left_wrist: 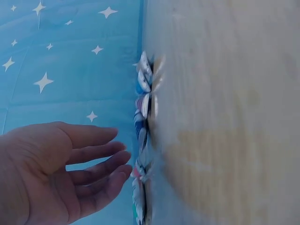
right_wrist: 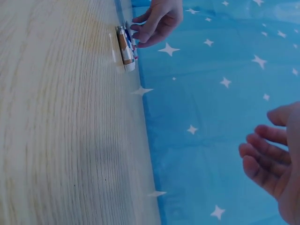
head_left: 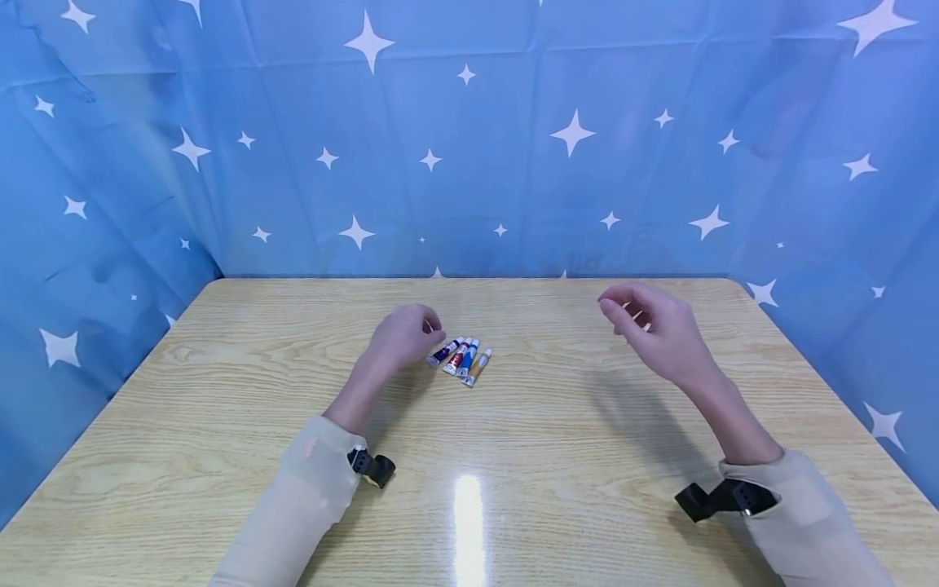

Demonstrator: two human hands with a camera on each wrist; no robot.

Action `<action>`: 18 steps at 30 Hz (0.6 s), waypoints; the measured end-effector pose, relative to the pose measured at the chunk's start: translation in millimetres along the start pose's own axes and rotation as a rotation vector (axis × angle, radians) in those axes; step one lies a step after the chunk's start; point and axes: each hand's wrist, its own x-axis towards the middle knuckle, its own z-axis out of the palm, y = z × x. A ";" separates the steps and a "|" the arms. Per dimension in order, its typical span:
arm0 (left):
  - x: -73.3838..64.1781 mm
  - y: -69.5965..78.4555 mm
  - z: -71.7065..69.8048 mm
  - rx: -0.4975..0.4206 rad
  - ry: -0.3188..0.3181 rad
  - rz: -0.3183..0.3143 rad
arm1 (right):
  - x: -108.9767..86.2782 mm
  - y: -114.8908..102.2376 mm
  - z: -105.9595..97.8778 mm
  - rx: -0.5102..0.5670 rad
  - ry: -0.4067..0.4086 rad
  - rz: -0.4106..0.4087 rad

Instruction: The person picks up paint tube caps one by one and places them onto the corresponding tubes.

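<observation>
Several small paint tubes lie side by side on the table: a dark purple one (head_left: 443, 352), a reddish one (head_left: 456, 358), a blue one (head_left: 468, 357) and an ochre one (head_left: 478, 367). My left hand (head_left: 403, 336) hovers just left of them, fingers bent loosely with nothing between them. In the left wrist view, more tubes with red and green markings (left_wrist: 137, 199) show beyond the fingertips; the head view has them hidden behind that hand. Off to the right, my right hand (head_left: 656, 330) hangs above the table, loosely curled and holding nothing.
The light wooden table (head_left: 543, 456) reaches back to a blue curtain with white stars (head_left: 499, 163), which also hangs along both sides. Black wrist cameras are strapped over both sleeves (head_left: 308, 481). A bright light reflection (head_left: 468, 522) lies on the front of the table.
</observation>
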 end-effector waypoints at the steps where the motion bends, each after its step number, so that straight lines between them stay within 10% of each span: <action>1: 0.0 -1.0 -1.0 -0.016 0.016 -0.010 | -0.2 0.6 -0.4 0.000 0.000 0.002; 18: 8.9 -9.8 -3.1 -0.070 0.133 -0.074 | -0.2 14.8 -7.2 -0.013 0.009 0.026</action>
